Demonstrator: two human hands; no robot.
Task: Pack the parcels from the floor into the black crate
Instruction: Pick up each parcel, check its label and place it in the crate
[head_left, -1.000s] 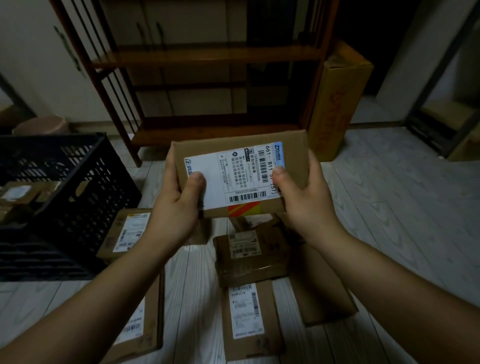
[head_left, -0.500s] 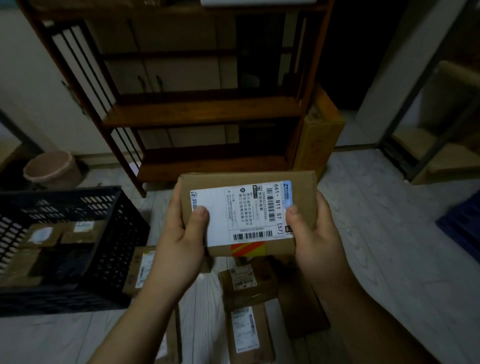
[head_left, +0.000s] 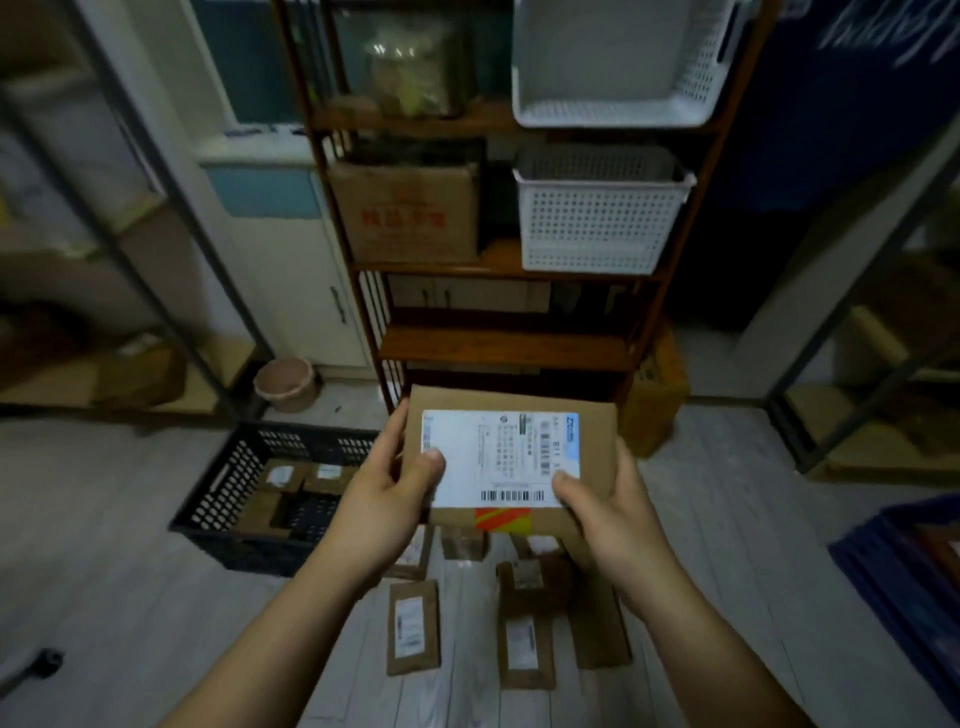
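I hold a flat brown cardboard parcel (head_left: 509, 457) with a white shipping label and a red-orange sticker, raised in front of me. My left hand (head_left: 387, 499) grips its left edge, thumb on the label. Its right edge is gripped by my right hand (head_left: 610, 512), thumb on the label's lower corner. The black crate (head_left: 228, 491) stands on the floor to the left, with several brown parcels lying inside. Several more parcels (head_left: 413, 626) lie on the floor below my hands.
A wooden shelf unit (head_left: 498, 343) stands straight ahead with white baskets (head_left: 597, 218) and a cardboard box (head_left: 410, 213). A tall carton (head_left: 654, 392) leans at its right. A pink tub (head_left: 285, 384) sits behind the crate. A dark blue crate (head_left: 904, 582) is at the right edge.
The view has risen and pulled back from the floor; the parcel stays held in both hands. The crate and floor parcels now appear smaller and lower.
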